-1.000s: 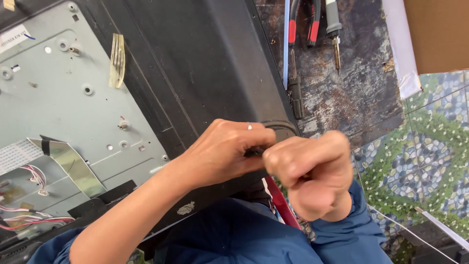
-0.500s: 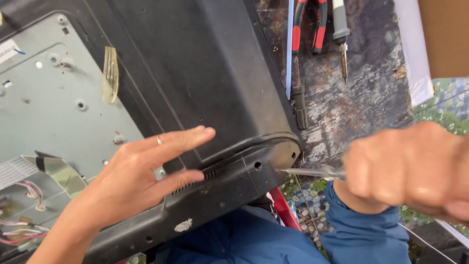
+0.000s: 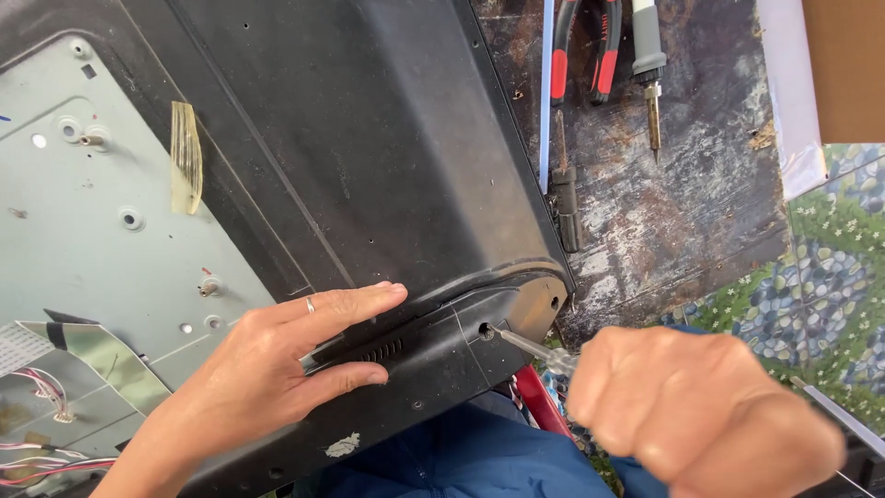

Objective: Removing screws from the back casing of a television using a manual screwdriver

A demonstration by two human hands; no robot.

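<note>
A large black plastic back cover (image 3: 369,157) of a flat screen lies across a worn dark workbench (image 3: 682,221). My left hand (image 3: 277,364) rests flat and open on the cover's lower edge, beside a small vent slot. My right hand (image 3: 701,415) is closed around a screwdriver (image 3: 530,349). Its metal tip sits in a screw hole (image 3: 484,330) near the cover's corner.
A grey metal chassis plate (image 3: 101,231) with ribbon cable and coloured wires shows at the left. Red-handled pliers (image 3: 581,55), a soldering iron (image 3: 648,65) and a dark tool (image 3: 564,198) lie on the bench at the back. Patterned floor (image 3: 830,277) lies at right.
My left hand opened from a fist at the corner and now lies flat on the cover. My right hand pulled back to the right and set the screwdriver tip into the screw hole.
</note>
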